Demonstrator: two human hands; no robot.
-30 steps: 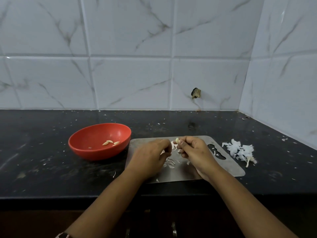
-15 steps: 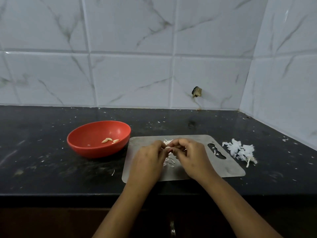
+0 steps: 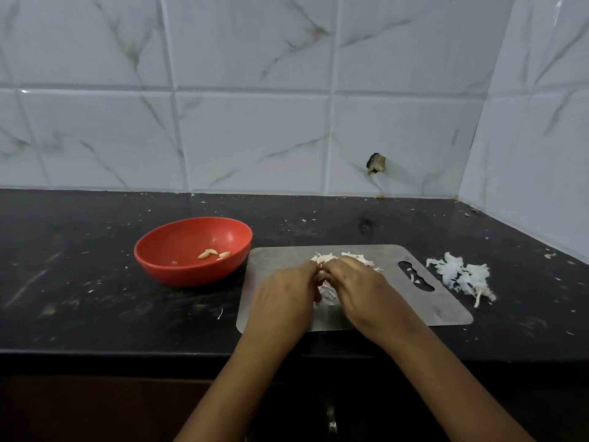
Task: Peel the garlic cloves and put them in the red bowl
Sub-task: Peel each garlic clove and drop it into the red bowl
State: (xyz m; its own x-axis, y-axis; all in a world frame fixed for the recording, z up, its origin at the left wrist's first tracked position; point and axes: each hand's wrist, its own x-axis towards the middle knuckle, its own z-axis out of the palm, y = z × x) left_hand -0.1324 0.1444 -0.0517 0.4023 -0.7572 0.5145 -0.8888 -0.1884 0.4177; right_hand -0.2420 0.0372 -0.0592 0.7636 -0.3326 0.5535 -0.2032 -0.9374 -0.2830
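Two sets of curled fingertips (image 3: 311, 268) meet over the middle of the steel board (image 3: 446, 309), and between them we make out only a pale sliver of the garlic clove (image 3: 321, 275); both the left hand (image 3: 283, 295) and the right hand (image 3: 360, 288) seem to pinch it, thumbs hidden underneath, so exactly how each grips we cannot tell. We judge the clove to be light, firm and small, with a papery skin that is dry and brittle outside yet clings at the root end; once bared the flesh turns slick and slightly sticky, so it wants holding by its thick middle with one hand while the other nips the skin at a tip and draws it along the length. Squeezing too hard would bruise it or shoot it off the board. Just under and beyond the hands lie loose skins (image 3: 357, 258) on the board, whose handle slot (image 3: 416, 275) lies near its right end. Left of the board, just beside its far corner, sits the red bowl (image 3: 191, 275) with a few peeled cloves (image 3: 208, 253) at its bottom. Right of the board a heap of white peelings (image 3: 459, 275) rests on the black counter (image 3: 95, 298), which is flecked with scraps. Behind stand marbled white tiles (image 3: 255, 138), one with a chipped hole (image 3: 376, 163). We find no brand, label or writing anywhere.
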